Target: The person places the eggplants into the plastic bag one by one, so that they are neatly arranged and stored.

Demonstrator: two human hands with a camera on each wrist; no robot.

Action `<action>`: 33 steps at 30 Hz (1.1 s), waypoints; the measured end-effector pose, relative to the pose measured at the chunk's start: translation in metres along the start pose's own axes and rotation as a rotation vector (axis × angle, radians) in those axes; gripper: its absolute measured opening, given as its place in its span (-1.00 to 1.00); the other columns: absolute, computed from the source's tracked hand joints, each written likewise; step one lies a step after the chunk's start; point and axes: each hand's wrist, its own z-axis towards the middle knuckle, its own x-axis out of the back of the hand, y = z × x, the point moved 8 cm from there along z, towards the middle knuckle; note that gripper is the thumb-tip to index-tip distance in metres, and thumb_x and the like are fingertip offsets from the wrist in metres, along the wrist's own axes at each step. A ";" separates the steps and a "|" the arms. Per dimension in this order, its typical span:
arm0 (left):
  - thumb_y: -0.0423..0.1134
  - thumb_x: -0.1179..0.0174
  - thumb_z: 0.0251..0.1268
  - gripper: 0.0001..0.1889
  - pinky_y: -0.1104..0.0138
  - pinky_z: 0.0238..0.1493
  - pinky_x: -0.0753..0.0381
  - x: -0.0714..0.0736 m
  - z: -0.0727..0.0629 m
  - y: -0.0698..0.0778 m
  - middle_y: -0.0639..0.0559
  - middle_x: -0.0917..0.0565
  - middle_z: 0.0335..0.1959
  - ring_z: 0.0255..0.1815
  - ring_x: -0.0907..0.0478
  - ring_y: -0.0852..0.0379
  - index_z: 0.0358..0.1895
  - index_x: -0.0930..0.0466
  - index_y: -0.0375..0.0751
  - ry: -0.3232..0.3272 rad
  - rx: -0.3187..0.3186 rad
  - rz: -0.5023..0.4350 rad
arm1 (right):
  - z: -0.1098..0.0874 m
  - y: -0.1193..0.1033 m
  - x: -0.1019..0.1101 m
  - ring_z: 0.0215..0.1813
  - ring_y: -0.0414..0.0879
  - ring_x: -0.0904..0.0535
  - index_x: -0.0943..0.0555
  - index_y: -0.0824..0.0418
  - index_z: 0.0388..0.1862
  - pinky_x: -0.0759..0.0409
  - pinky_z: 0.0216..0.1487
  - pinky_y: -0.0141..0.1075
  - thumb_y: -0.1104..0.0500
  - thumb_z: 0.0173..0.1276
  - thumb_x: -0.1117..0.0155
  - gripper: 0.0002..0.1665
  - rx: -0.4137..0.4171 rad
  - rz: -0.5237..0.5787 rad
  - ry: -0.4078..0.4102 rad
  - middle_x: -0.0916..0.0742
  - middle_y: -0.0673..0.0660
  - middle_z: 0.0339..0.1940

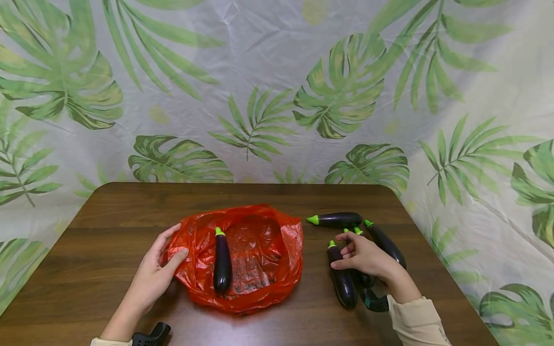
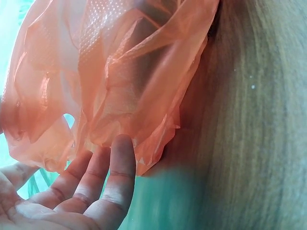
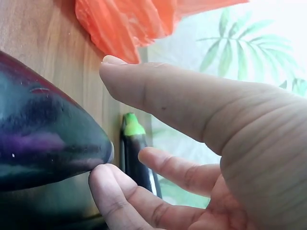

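Observation:
My left hand holds the left rim of a crumpled red plastic bag, thumb over the edge and fingers beneath. In the left wrist view its fingers lie against the thin plastic. A dark purple eggplant with a green stem lies upright in view within the bag. My right hand hovers over a group of eggplants to the right, thumb and fingers apart. Nearest its thumb is one eggplant; the hand partly hides others. In the right wrist view, fingertips meet the end of an eggplant.
Another eggplant lies crosswise behind the right hand, and one more slants along its right side. The brown wooden table ends at a leaf-printed cloth hanging behind it.

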 end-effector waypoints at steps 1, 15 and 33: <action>-0.15 -0.21 0.65 -0.31 0.60 0.07 -0.62 0.000 0.000 0.000 -0.32 -0.35 0.64 0.15 -0.51 0.68 0.71 -0.15 -0.02 0.000 0.002 0.003 | 0.000 -0.001 -0.001 -0.08 -0.04 -0.61 -0.43 0.44 0.44 -0.63 -0.05 -0.25 0.17 0.25 -0.67 -0.11 0.000 0.002 0.000 -0.68 0.25 -0.12; -0.14 -0.21 0.65 -0.30 0.60 0.08 -0.61 0.000 0.000 0.000 -0.32 -0.35 0.65 0.16 -0.48 0.70 0.71 -0.15 -0.01 0.001 0.002 0.018 | 0.004 -0.007 -0.013 -0.08 -0.07 -0.65 -0.48 0.41 0.42 -0.65 -0.02 -0.26 0.13 0.29 -0.66 -0.16 0.031 0.014 -0.016 -0.72 0.24 -0.08; -0.13 -0.20 0.66 -0.32 0.59 0.08 -0.62 -0.001 -0.001 0.002 -0.32 -0.39 0.62 0.16 -0.49 0.68 0.70 -0.17 0.01 0.003 -0.003 0.035 | 0.007 -0.006 -0.022 -0.24 -0.06 -0.49 -0.50 0.36 0.37 -0.45 -0.15 -0.24 0.11 0.22 -0.69 -0.17 0.033 -0.049 -0.046 -0.62 0.16 -0.25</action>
